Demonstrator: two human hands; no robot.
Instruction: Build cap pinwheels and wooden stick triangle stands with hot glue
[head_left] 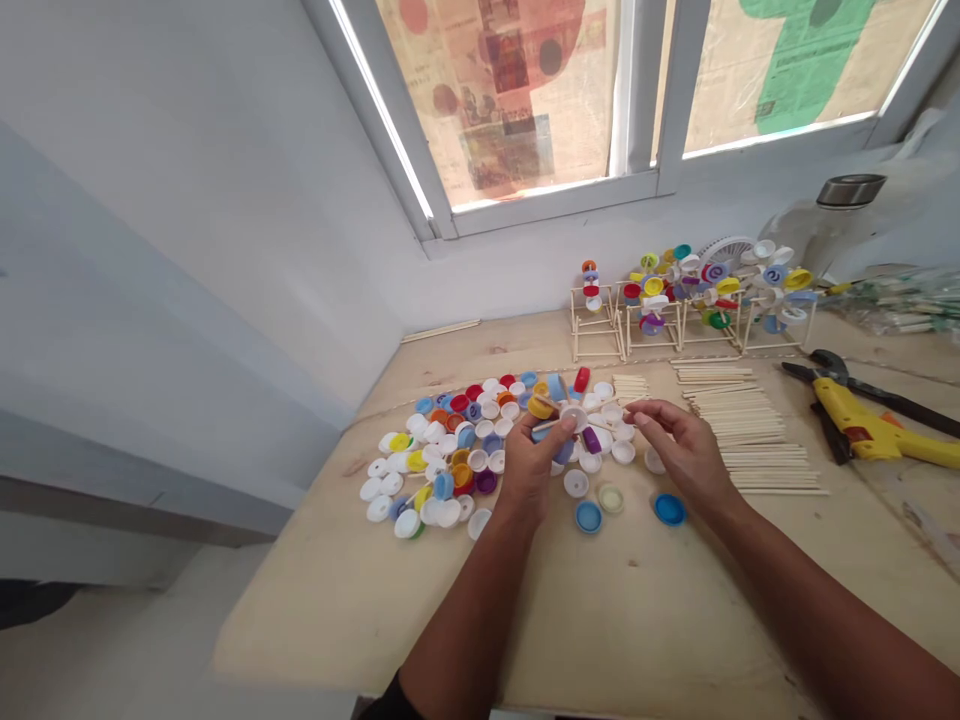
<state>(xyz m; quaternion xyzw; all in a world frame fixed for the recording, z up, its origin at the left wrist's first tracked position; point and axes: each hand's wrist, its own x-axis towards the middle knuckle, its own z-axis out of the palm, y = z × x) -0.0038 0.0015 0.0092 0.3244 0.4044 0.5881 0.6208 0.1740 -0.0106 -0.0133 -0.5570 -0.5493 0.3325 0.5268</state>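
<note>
My left hand (531, 455) grips a wheel of bottle caps, with a white cap (574, 417) as its hub and thin wooden sticks spreading out from it. Coloured caps sit at several stick ends, among them a red one (582, 380) and a purple one (592, 441). Just right of the wheel, my right hand (679, 440) has thumb and forefinger pinched together; what lies between them is too small to make out. Loose caps lie beneath both hands, including a bright blue cap (670, 510) near my right wrist.
A pile of mixed bottle caps (450, 455) spreads left on the wooden table (360, 620). Wooden sticks (750, 430) lie right, beside a yellow glue gun (862, 420) and black-handled pliers (885, 390). Stick frames with cap wheels (652, 310) stand at the back, near a glass bottle (832, 220).
</note>
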